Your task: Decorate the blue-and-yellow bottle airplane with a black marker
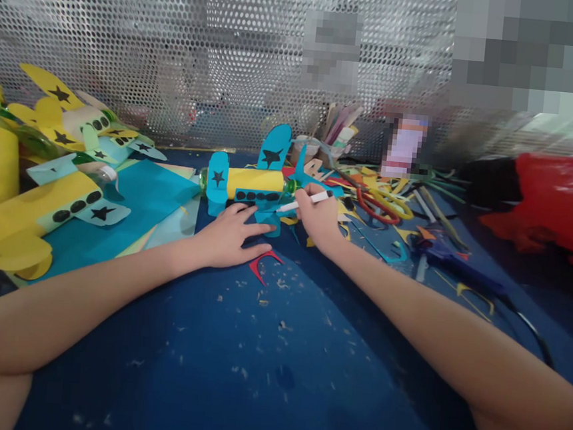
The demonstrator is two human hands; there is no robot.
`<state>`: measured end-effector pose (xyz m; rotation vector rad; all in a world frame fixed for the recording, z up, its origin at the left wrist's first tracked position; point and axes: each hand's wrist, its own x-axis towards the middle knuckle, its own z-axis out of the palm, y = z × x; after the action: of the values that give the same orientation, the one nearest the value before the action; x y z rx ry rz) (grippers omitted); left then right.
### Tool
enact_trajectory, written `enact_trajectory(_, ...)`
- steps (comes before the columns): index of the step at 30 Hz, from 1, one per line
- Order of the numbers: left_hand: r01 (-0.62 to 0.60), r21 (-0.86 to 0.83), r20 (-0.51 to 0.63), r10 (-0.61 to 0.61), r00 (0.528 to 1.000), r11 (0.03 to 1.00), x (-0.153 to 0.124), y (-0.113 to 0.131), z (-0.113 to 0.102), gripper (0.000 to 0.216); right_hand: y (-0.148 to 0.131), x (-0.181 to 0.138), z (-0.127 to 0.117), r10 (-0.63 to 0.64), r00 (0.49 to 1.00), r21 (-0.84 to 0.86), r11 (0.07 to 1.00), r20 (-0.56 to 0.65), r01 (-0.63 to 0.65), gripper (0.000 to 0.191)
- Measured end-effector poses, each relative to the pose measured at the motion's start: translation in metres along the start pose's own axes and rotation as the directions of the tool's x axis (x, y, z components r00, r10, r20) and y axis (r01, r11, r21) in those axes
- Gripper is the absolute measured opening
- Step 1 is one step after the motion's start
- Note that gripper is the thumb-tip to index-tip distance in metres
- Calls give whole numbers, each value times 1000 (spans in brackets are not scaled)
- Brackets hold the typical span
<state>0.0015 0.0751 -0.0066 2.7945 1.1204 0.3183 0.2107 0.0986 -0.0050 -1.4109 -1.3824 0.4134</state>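
Note:
A toy plane (254, 184) made from a green bottle lies on its side, wrapped in yellow paper, with blue paper wings, black stars and a row of black ovals. My left hand (234, 237) rests flat with fingers spread, its fingertips on the plane's near blue wing (268, 223). In my right hand (320, 218) is a white marker (304, 202) with a black end, its tip at that same wing. What the tip has drawn there is too small to make out. A red paper scrap (265, 261) lies just below my left hand.
More paper-covered bottle planes (61, 205) lie at the left beside blue paper sheets (132, 195). Scissors (377, 206), paper scraps and a blue glue gun (457, 263) with a cord are at the right. A red plastic bag (563, 206) sits far right, before a perforated metal screen (250, 51).

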Motion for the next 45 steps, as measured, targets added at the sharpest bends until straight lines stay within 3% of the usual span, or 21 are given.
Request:
enact_trajectory(11,-7,13,-5,7,1000,1000,0,0,0,53,-5,-1,0,44,999,-32,999,-13,-44,34)
enact_trajectory(22,7,5,21,-7,1000,1000,0,2,-3,51,0,0,2,-13,1000,-30,999,-28,12,31)
enact_trajectory(45,-4,4,0,4,1000,1000,0,0,0,51,-2,-1,2,60,997,16,998,-39,-60,30)
